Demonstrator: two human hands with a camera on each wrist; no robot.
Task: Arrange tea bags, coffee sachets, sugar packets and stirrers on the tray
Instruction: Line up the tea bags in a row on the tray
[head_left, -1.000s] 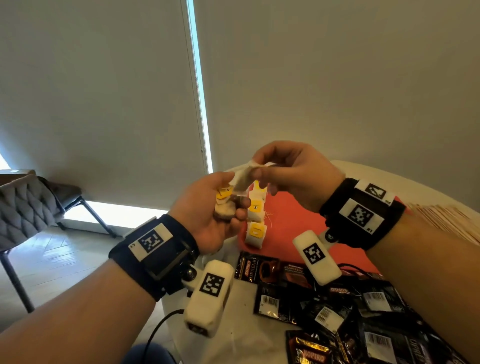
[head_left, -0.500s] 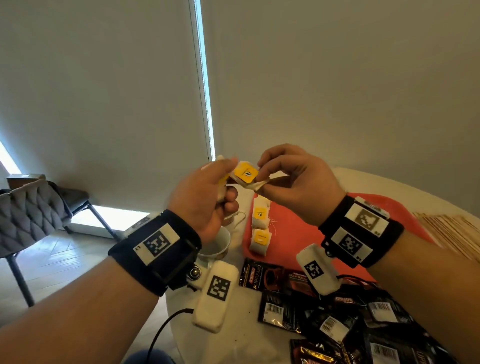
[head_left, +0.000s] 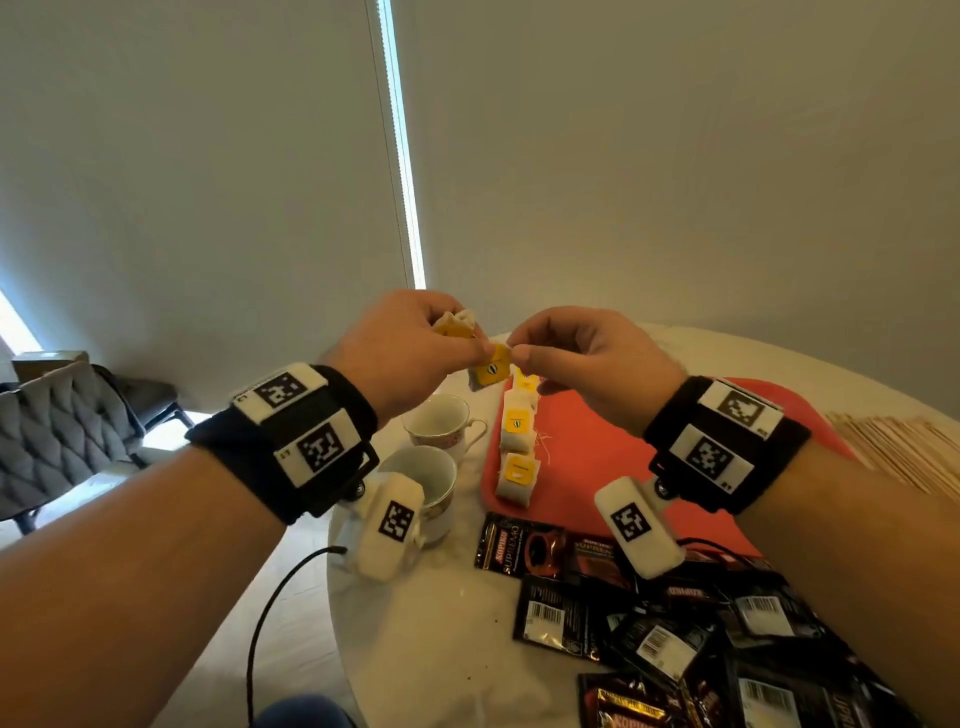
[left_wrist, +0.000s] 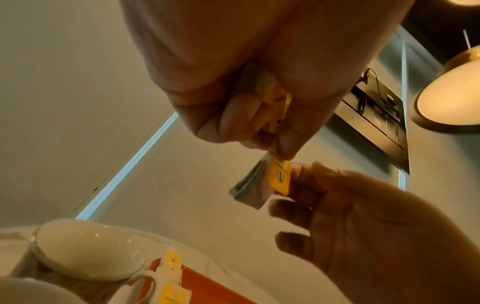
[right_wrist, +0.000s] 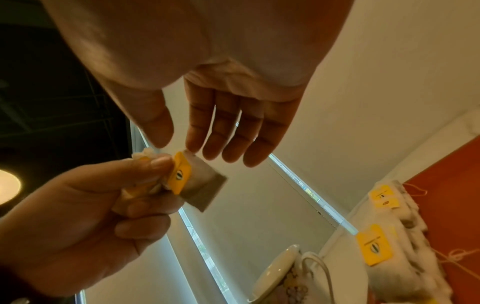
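At the far left of the head view a grey quilted chair (head_left: 49, 436) stands on the floor. Moving right, your left hand (head_left: 405, 353) is raised at mid-frame, fingers curled round a small bunch of tea bags (head_left: 454, 325), its thumb and forefinger pinching the top of one tea bag with a yellow tag (head_left: 491, 370) that hangs below. Under that wrist two white teacups (head_left: 439, 423) sit on the white table (head_left: 441, 623). Just right of the hanging bag, your right hand (head_left: 587, 364) meets it: the right wrist view shows the fingers (right_wrist: 228, 131) nearly straight and the thumb spread, their tips at the bag's top corner, not clamped on it. Below the hands, a column of tea bags (head_left: 517, 452) lies along the left edge of the red tray (head_left: 587, 462). Dark coffee sachets (head_left: 675, 634) are heaped at lower right, off the tray. Wooden stirrers (head_left: 904, 447) lie at the right edge, beside the tray.
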